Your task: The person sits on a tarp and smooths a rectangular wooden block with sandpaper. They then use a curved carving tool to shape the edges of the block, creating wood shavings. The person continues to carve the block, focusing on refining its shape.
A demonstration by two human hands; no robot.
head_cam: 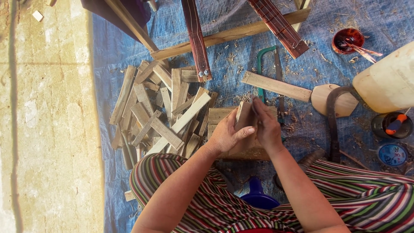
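together both hands, left point(226, 134) and right point(266, 127), clasp one small wood block point(244, 115) above one wooden board point(217, 115)

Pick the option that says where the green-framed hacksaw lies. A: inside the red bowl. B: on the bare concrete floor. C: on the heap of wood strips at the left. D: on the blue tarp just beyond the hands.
D: the green-framed hacksaw lies flat on the blue tarp beyond both hands, which hold a small wood block, right of the heap of wood strips.
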